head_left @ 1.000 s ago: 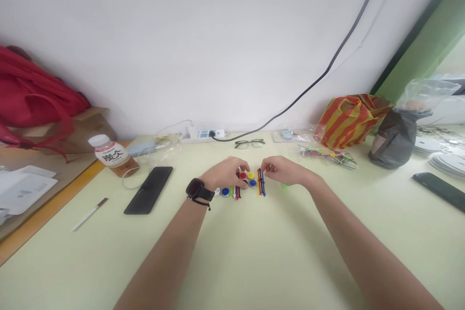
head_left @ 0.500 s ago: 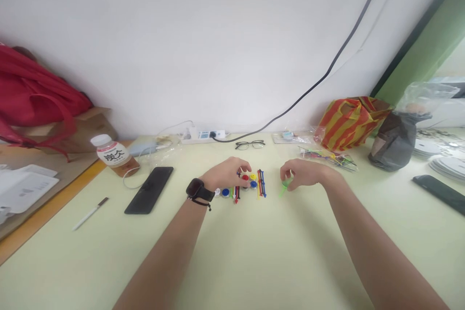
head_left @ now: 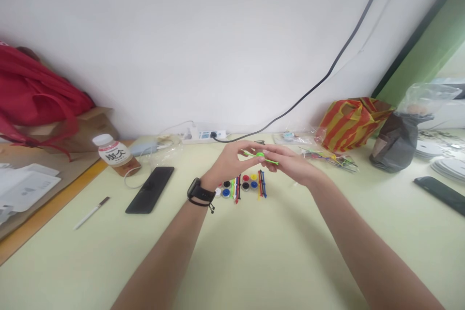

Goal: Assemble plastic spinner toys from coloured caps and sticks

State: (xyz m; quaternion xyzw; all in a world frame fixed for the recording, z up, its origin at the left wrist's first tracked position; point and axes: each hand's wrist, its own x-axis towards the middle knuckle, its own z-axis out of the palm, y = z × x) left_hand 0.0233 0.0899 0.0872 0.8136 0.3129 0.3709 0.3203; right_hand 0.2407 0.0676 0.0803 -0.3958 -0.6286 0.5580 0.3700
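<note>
My left hand (head_left: 228,161) and my right hand (head_left: 290,164) meet above the table, both closed on a green arrow spinner (head_left: 260,155). It has a round green hub, and its thin green arrow points out to the right and left. My left thumb presses at the hub; the right fingers grip it from the other side, partly hidden. Below the hands lie round discs, among them a red disc (head_left: 246,178), a yellow disc (head_left: 253,177) and a blue disc (head_left: 225,193). Coloured arrows (head_left: 237,190) lie beside them, with blue arrows (head_left: 263,184) farther right.
At left are a phone (head_left: 149,190), a white pen (head_left: 91,213) and a drink bottle (head_left: 116,156). Behind the hands stands a power strip (head_left: 203,135) with a black cable. On the right lie bagged coloured sticks (head_left: 334,159), a striped bag (head_left: 352,123) and another phone (head_left: 441,194).
My right hand has moved left and up with the green spinner. My left hand has lifted from the discs, and its fingers now hold the spinner too.
</note>
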